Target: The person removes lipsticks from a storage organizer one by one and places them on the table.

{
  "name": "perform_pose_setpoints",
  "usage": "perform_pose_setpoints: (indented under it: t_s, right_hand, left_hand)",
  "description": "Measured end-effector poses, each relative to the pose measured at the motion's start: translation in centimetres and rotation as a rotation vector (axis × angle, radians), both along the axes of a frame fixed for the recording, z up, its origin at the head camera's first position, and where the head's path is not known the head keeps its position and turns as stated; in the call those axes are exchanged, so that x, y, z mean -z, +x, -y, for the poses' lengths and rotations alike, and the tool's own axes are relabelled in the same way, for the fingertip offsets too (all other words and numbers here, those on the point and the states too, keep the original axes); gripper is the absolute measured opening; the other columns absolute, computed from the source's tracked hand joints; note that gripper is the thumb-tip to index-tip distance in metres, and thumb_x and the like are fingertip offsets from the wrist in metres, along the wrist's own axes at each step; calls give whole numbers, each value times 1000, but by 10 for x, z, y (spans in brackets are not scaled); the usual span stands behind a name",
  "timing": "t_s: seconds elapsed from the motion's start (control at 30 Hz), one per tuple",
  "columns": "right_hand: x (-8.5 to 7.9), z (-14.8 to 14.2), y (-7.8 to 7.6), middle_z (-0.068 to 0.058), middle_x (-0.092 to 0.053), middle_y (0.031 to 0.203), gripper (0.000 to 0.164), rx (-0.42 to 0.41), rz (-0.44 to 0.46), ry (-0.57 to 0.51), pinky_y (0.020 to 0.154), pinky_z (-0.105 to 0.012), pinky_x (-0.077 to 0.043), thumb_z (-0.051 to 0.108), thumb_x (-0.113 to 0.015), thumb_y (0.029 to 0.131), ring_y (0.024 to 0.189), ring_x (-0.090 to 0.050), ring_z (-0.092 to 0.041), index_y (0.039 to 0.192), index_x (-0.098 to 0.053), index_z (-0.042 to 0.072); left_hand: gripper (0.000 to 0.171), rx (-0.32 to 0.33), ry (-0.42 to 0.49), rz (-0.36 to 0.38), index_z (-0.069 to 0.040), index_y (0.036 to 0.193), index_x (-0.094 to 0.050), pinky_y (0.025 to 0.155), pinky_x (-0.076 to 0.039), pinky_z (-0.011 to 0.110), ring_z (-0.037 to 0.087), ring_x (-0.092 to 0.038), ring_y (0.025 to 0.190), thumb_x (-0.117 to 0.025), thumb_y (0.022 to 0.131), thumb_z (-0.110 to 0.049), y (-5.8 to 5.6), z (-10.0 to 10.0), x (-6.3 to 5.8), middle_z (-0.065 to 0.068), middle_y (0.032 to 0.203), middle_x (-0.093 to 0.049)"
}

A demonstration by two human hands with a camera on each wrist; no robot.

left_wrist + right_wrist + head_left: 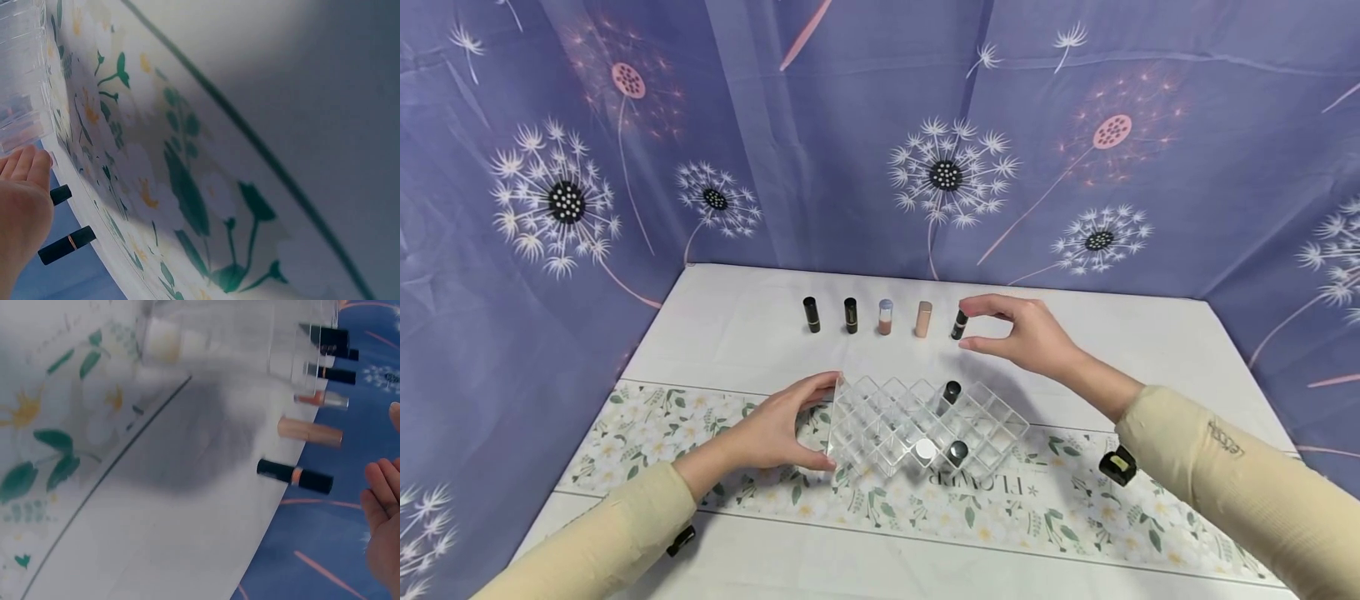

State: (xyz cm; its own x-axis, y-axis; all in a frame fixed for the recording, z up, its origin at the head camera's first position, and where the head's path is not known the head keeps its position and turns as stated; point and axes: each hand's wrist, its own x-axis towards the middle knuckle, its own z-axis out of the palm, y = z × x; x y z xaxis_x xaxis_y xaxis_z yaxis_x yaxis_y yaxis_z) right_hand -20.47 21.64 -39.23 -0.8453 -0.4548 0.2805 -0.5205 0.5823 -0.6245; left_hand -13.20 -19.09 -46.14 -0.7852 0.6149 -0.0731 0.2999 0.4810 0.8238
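Observation:
A clear lipstick organizer (pixel 880 417) with many square slots stands at the middle of the table. My left hand (pixel 778 423) holds its left end, fingers at the back corner and thumb at the front. Two black-capped tubes (pixel 957 452) and a white-topped one (pixel 924 451) stand in its slots. Behind it, my right hand (pixel 1026 335) is around a black lipstick (pixel 958 325) with a light band, thumb and forefinger spread. In the right wrist view a gap separates the fingers (pixel 378 487) from that lipstick.
Left of that lipstick, a rose-gold tube (pixel 923 320), a clear-capped tube (pixel 885 317) and two black lipsticks (pixel 851 316) stand in a row. A floral runner (pixel 700 450) crosses the white table. Behind the table hangs a purple dandelion curtain (pixel 850 167).

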Motion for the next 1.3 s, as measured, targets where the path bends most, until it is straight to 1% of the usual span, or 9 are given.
perform_pose_setpoints:
  t_s: [0.17,0.37,0.57,0.7,0.97,1.13,1.3]
  right_hand:
    - [-1,7,11,-10,-75,132,54,-25,8,-1,111,-49,-54,17,-92,86,123,-71,-31,135,-73,5]
    - [-1,15,22,-8,-76,131,56,-53,14,-5,111,-50,-54,17,-92,85,125,-70,-29,137,-72,7]
    - [1,22,35,-7,-76,131,58,-89,11,6,111,-52,-54,19,-92,86,127,-69,-29,139,-72,9]
    - [4,26,43,-7,-75,132,58,-118,23,5,111,-51,-54,19,-92,86,129,-68,-29,140,-71,9]
    - [9,33,57,-4,-74,135,60,-181,42,-13,113,-49,-53,20,-92,86,130,-68,-27,141,-70,8]
    - [12,37,64,-4,-74,135,62,-210,35,-10,113,-49,-54,21,-93,85,129,-68,-27,141,-70,8]
    - [13,41,72,-5,-73,137,63,-237,51,-9,113,-49,-54,22,-93,85,129,-68,-27,142,-69,9]
  left_hand:
    - [122,-1,1,-4,-17,170,-28,126,-38,52,35,-45,151,-100,74,-41,0,-1,0,8,169,-40]
    - [122,-1,1,-3,-17,170,-28,126,-38,51,34,-45,152,-100,74,-40,0,-1,-1,8,169,-40]
    - [122,-5,-2,-4,-18,170,-29,127,-37,49,33,-45,152,-101,73,-37,0,-1,-1,7,169,-40]
    - [122,-7,-2,-2,-18,170,-29,126,-38,50,34,-45,151,-101,73,-36,0,-1,-1,8,168,-40]
    - [123,-6,-4,-7,-17,170,-29,126,-38,51,35,-46,151,-100,73,-44,0,-1,-1,8,168,-41]
    - [123,-3,-1,-3,-17,170,-29,126,-38,51,35,-46,151,-100,73,-44,0,-1,-1,8,168,-41]
    - [122,1,4,6,-18,170,-29,126,-38,50,34,-45,152,-100,74,-44,0,-1,-1,8,169,-40]
